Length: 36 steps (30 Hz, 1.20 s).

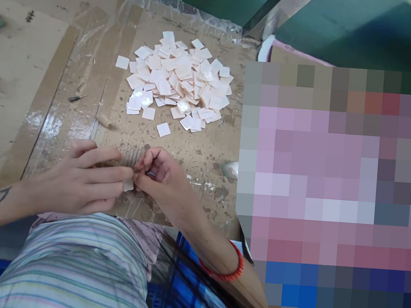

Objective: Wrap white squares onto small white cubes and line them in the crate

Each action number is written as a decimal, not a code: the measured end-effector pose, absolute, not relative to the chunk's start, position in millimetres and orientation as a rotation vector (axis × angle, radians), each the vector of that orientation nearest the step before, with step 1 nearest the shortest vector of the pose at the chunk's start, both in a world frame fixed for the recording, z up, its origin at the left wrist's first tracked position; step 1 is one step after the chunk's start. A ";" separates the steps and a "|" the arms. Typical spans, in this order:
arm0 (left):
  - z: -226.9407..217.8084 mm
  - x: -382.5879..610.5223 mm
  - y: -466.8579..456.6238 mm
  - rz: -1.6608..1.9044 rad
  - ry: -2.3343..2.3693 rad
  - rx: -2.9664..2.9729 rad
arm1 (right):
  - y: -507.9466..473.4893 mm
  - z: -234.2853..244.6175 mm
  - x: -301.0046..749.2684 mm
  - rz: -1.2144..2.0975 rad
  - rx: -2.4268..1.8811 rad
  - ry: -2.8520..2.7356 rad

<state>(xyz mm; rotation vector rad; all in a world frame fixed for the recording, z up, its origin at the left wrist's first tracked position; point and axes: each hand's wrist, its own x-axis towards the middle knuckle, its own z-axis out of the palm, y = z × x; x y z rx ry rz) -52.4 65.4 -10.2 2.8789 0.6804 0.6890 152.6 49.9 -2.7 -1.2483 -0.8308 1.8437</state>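
Both of my hands meet low over the cardboard-covered table. My left hand (93,179) reaches in from the left with its fingers bent forward and its thumb hidden. At its fingertips shows a small white square piece (128,184), thin and glossy. My right hand (163,174) has its fingers curled and its thumb pinched against them, right beside that piece. A white edge also shows inside the right hand's curl. Just behind the fingertips lies a ridged, brownish strip (132,157). Beyond the hands a loose heap of similar white square pieces (182,77) is spread out.
Worn cardboard (115,133) with clear tape covers the table. A small dark pointed tool (77,98) lies left of the heap. A greenish-white object (230,169) sits at the right. A green panel (209,2) stands behind. The right side is blurred out.
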 end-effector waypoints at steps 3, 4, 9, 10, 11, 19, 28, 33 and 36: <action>-8.4 -52.5 67.5 0.687 0.654 2.872 | 51.0 -0.9 153.3 1.863 -1.244 -0.832; -8.4 -52.9 67.6 0.683 0.657 2.873 | 51.2 -0.5 153.2 1.864 -1.243 -0.836; -9.8 -54.5 67.1 0.656 0.671 2.898 | 51.5 -0.4 152.7 1.854 -1.240 -0.821; -10.2 -54.7 66.7 0.652 0.672 2.902 | 51.9 -0.1 153.3 1.858 -1.238 -0.806; -10.6 -54.8 66.0 0.642 0.676 2.907 | 52.4 0.6 154.4 1.871 -1.228 -0.786; -11.7 -55.1 60.1 0.609 0.733 2.875 | 37.6 4.9 161.5 1.802 -1.147 -0.684; -10.5 -52.4 60.3 0.657 0.764 2.835 | 28.4 -5.7 155.2 1.867 -1.204 -0.740; -11.2 -53.4 58.1 0.651 0.779 2.814 | 30.0 -6.0 154.9 1.870 -1.204 -0.702; -10.6 -52.9 58.3 0.659 0.783 2.804 | 29.3 -9.1 153.9 1.865 -1.200 -0.697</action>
